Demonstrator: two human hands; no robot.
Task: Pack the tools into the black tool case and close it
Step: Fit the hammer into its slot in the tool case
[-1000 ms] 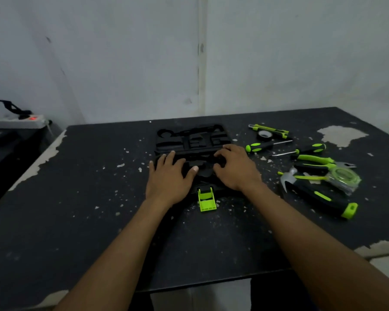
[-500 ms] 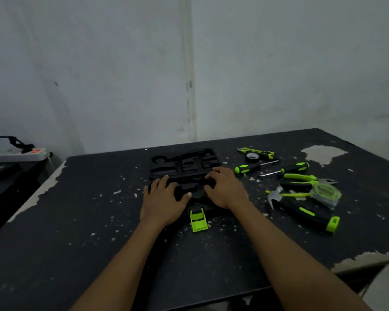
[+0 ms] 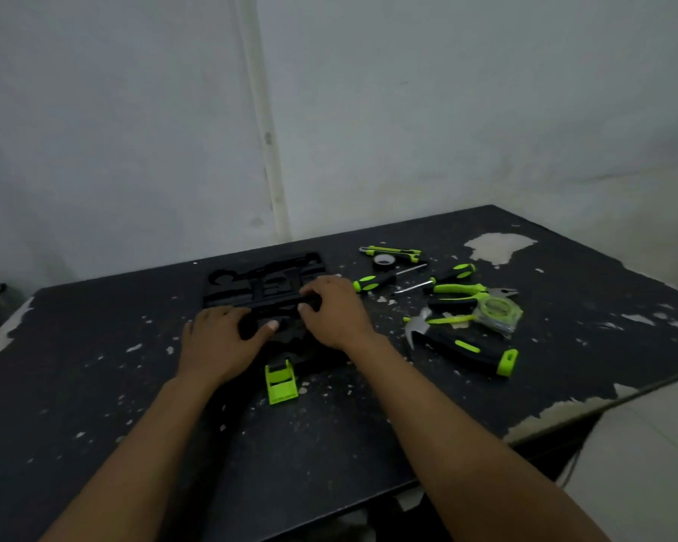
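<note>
The black tool case [image 3: 267, 275] lies open in the middle of the table, its moulded far half empty and its lime-green latch [image 3: 280, 381] pointing towards me. My left hand [image 3: 220, 342] rests on the near half with the thumb hooked over a black edge. My right hand [image 3: 337, 311] curls its fingers over the case's middle ridge. To the right lie a hammer [image 3: 462, 346], a tape measure [image 3: 498, 311], pliers [image 3: 462, 289], two screwdrivers [image 3: 372, 283] [image 3: 453, 272], a utility knife [image 3: 392, 252] and a roll of black tape [image 3: 383, 261].
The black table [image 3: 94, 385] is flecked with chipped paint, with a large bare patch [image 3: 498, 246] at the far right. A white wall stands close behind it. The table's right edge drops to a pale tiled floor [image 3: 642, 463].
The view has tilted up and shifted, so the table sits lower in frame. Both hands stay on the case; the right fingers have curled tighter over its middle.
</note>
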